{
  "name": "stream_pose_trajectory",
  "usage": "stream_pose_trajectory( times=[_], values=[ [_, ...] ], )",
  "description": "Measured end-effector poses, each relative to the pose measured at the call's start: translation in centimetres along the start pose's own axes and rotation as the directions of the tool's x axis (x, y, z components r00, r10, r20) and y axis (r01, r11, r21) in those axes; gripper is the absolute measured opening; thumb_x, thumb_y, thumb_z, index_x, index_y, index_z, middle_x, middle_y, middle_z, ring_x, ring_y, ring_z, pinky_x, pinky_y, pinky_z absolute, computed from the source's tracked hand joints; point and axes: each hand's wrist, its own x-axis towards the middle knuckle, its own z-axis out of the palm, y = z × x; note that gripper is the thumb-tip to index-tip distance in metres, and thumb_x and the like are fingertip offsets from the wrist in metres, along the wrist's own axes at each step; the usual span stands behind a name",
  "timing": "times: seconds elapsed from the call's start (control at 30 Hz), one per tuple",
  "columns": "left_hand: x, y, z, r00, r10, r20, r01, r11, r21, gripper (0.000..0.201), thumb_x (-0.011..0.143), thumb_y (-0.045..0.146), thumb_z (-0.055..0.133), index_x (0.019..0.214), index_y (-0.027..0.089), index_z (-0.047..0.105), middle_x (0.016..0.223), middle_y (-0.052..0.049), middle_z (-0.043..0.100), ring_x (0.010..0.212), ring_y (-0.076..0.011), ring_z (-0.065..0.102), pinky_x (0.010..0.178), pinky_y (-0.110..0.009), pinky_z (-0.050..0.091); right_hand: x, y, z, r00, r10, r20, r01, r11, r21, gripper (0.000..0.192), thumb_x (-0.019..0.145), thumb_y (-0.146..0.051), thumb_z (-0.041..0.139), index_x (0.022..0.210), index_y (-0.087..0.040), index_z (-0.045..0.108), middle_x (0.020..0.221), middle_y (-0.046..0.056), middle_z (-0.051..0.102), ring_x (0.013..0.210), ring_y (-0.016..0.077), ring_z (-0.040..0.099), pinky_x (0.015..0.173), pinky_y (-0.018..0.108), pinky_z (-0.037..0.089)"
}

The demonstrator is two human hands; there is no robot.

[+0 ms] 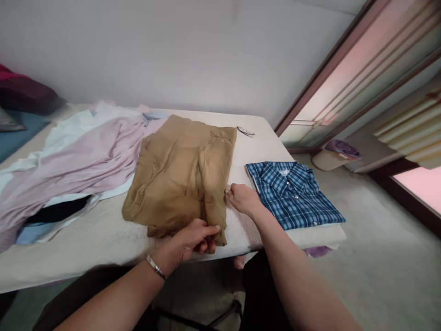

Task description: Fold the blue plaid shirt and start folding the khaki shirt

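Observation:
A khaki-brown garment (172,179) lies spread on the white-covered table in front of me, with a long strip like a sleeve folded along its right side. My left hand (198,236) pinches that strip's lower end near the table's front edge, thumb on top. At the garment's right edge, my right hand (239,196) has its fingers closed on the cloth. Just beyond the right hand is a neatly folded blue plaid shirt (292,195), collar facing away from me.
A heap of pale pink and white clothes (93,154) covers the table's left part. Eyeglasses (245,132) lie near the back of the white table cover (255,115). A wall stands behind; a bin (330,158) is on the floor at right.

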Motion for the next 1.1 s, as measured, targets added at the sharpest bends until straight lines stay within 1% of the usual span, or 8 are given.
stream_pose_trajectory(
  times=[0.07, 0.27, 0.37, 0.5, 0.7, 0.87, 1.0, 1.1],
  values=[
    [-0.4, 0.1, 0.2, 0.999, -0.02, 0.046, 0.021, 0.999, -0.025, 0.05, 0.074, 0.063, 0.071, 0.076, 0.016, 0.055, 0.055, -0.001, 0.062, 0.037, -0.0047, 0.038, 0.041, -0.023, 0.019, -0.2, -0.2, 0.0, 1.0, -0.017, 0.017, 0.017, 1.0, 0.005, 0.043, 0.103, -0.039, 0.038, 0.115, -0.015, 0.071, 0.113, 0.019, 0.073, 0.106, 0.031, 0.069, 0.082, 0.037, 0.05],
    [-0.8, -0.3, 1.1, 0.998, -0.035, 0.045, 0.037, 0.999, -0.038, 0.048, 0.075, 0.061, 0.072, 0.079, 0.015, 0.056, 0.062, -0.005, 0.067, 0.042, -0.0058, 0.044, 0.047, -0.022, 0.027, -0.4, -0.5, -0.4, 1.0, -0.004, 0.022, 0.004, 1.0, 0.004, 0.041, 0.101, -0.038, 0.041, 0.114, -0.014, 0.072, 0.113, 0.02, 0.073, 0.107, 0.0329, 0.07, 0.081, 0.037, 0.051],
    [-0.5, -0.9, 1.4, 0.999, -0.027, 0.037, 0.029, 0.999, -0.046, 0.05, 0.073, 0.063, 0.072, 0.083, 0.016, 0.055, 0.064, -0.006, 0.069, 0.043, -0.0074, 0.047, 0.048, -0.023, 0.029, -0.1, -0.4, -0.3, 1.0, 0.016, -0.027, -0.016, 1.0, 0.016, 0.042, 0.102, -0.039, 0.039, 0.116, -0.014, 0.07, 0.113, 0.019, 0.073, 0.106, 0.0327, 0.07, 0.081, 0.037, 0.051],
    [-0.3, -1.2, 1.7, 0.999, -0.052, 0.006, 0.052, 0.997, -0.059, 0.054, 0.065, 0.064, 0.075, 0.08, 0.018, 0.053, 0.062, -0.006, 0.068, 0.043, -0.0086, 0.048, 0.048, -0.023, 0.03, 0.7, -0.1, 0.0, 0.995, 0.059, -0.08, -0.055, 0.997, 0.049, 0.042, 0.103, -0.038, 0.035, 0.114, -0.014, 0.068, 0.111, 0.019, 0.073, 0.105, 0.0316, 0.07, 0.082, 0.037, 0.05],
    [-0.6, -0.9, 1.7, 0.999, -0.03, 0.024, 0.032, 0.994, -0.106, 0.05, 0.06, 0.059, 0.077, 0.077, 0.016, 0.055, 0.056, -0.003, 0.065, 0.044, -0.0091, 0.049, 0.05, -0.024, 0.035, 2.2, -0.1, 0.3, 0.976, 0.16, -0.147, -0.132, 0.974, 0.182, 0.04, 0.103, -0.043, 0.035, 0.116, -0.014, 0.059, 0.11, 0.019, 0.072, 0.104, 0.0317, 0.069, 0.08, 0.037, 0.049],
    [-0.2, -1.4, 2.4, 0.996, -0.016, -0.086, 0.006, 0.992, -0.124, 0.054, 0.06, 0.063, 0.079, 0.076, 0.018, 0.054, 0.052, 0.0, 0.06, 0.044, -0.01, 0.05, 0.047, -0.023, 0.035, 2.8, -0.6, 0.9, 0.976, 0.174, -0.129, -0.136, 0.956, 0.258, 0.037, 0.097, -0.042, 0.05, 0.124, -0.015, 0.05, 0.113, 0.017, 0.071, 0.105, 0.0299, 0.068, 0.078, 0.035, 0.047],
    [0.2, -2.1, 3.3, 0.982, 0.005, -0.189, -0.02, 0.997, -0.076, 0.035, 0.07, 0.046, 0.075, 0.07, 0.018, 0.054, 0.045, 0.004, 0.051, 0.04, -0.0096, 0.046, 0.045, -0.023, 0.035, 3.3, -0.9, 1.9, 0.974, 0.172, -0.147, -0.129, 0.957, 0.26, 0.041, 0.092, -0.029, 0.055, 0.129, -0.017, 0.045, 0.112, 0.015, 0.071, 0.105, 0.0284, 0.068, 0.077, 0.033, 0.046],
    [-0.1, -2.3, 3.7, 0.974, -0.002, -0.227, -0.006, 0.999, -0.037, 0.023, 0.075, 0.036, 0.068, 0.069, 0.018, 0.055, 0.043, 0.004, 0.049, 0.039, -0.0108, 0.047, 0.045, -0.023, 0.034, 3.5, -1.0, 2.4, 0.972, 0.175, -0.155, -0.137, 0.963, 0.231, 0.041, 0.091, -0.026, 0.054, 0.13, -0.017, 0.045, 0.11, 0.015, 0.071, 0.104, 0.0288, 0.068, 0.076, 0.034, 0.046]
  ],
)
